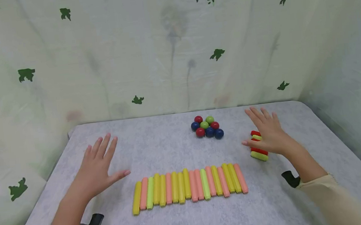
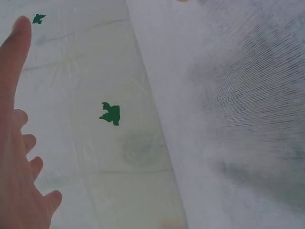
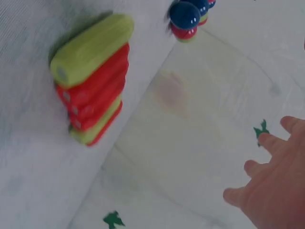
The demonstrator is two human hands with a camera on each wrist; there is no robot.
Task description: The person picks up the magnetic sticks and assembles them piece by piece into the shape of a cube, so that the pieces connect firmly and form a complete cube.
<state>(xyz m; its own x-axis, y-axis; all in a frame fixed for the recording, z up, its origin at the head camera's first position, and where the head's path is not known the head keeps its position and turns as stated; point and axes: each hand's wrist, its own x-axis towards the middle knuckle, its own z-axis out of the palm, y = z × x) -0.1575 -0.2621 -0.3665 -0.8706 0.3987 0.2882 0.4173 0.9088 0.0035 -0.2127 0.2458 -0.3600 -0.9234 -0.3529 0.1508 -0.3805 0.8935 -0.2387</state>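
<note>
Both hands hover above the grey worktop [image 1: 157, 144] with fingers spread and straight, grasping nothing. The left hand [image 1: 98, 170] hangs over the left part of the worktop, near the left end of a row of yellow, pink and light-green sticks [image 1: 189, 185] lying side by side close to the near edge. The right hand [image 1: 268, 132] is over the right part, just above and partly in front of a small stack of red and yellow-green sticks [image 1: 259, 152]; in the right wrist view the stack [image 3: 93, 78] lies apart from the fingers [image 3: 267, 143], untouched. A cluster of red, blue and green balls [image 1: 207, 127] sits toward the far edge, between the centre and the right hand. A leaf-printed curtain [image 1: 173, 46] hangs behind and around the worktop. As a judgement, nothing is yet picked up and the pieces are still sorted into their groups, so this looks like the start of a reach, with the right hand closest to the stack. The next move would call for lowering that hand and pinching a piece from the top without toppling the rest.
</note>
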